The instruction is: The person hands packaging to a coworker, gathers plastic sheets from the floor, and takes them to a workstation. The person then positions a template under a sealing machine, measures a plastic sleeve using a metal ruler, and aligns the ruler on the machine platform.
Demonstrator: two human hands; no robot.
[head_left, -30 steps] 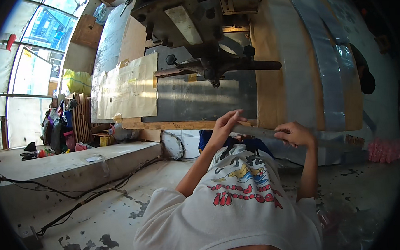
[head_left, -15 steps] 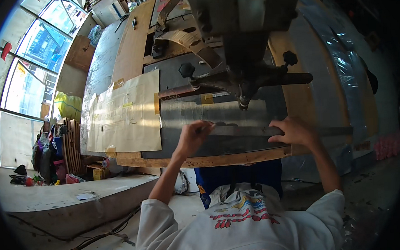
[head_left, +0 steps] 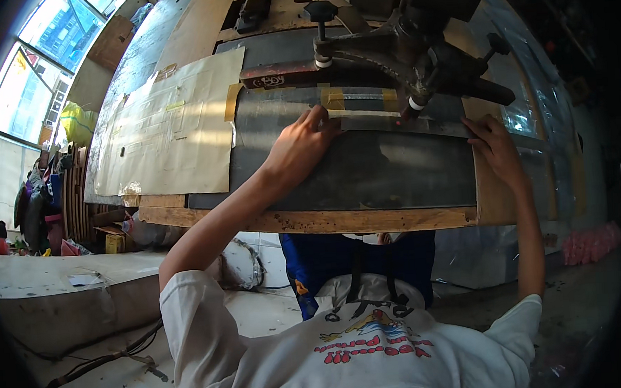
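Between my two hands a long, thin, dark grey strip [head_left: 373, 121] lies across the dark work surface [head_left: 351, 174], close under a dark metal machine head [head_left: 416, 62]. My left hand [head_left: 301, 147] pinches the strip's left end. Farther along, the thumb and fingers of my right hand [head_left: 496, 145] grip its edge, and the strip runs on past that hand to the right. A white tip [head_left: 416, 104] on the machine head points down near the strip. A small red spot shows on the strip beside this tip.
Left of the dark surface lies a beige sheet [head_left: 170, 124] with tape. A wooden edge [head_left: 326, 220] borders the table's front. The machine head has black knobs [head_left: 320, 11] and a horizontal bar [head_left: 280, 77]. Clear plastic sheeting [head_left: 524, 116] covers the right side.
Both hands have moved forward with the strip, bringing it from near the table's front edge to the machine head. My right hand now grips farther right. The view has shifted too.
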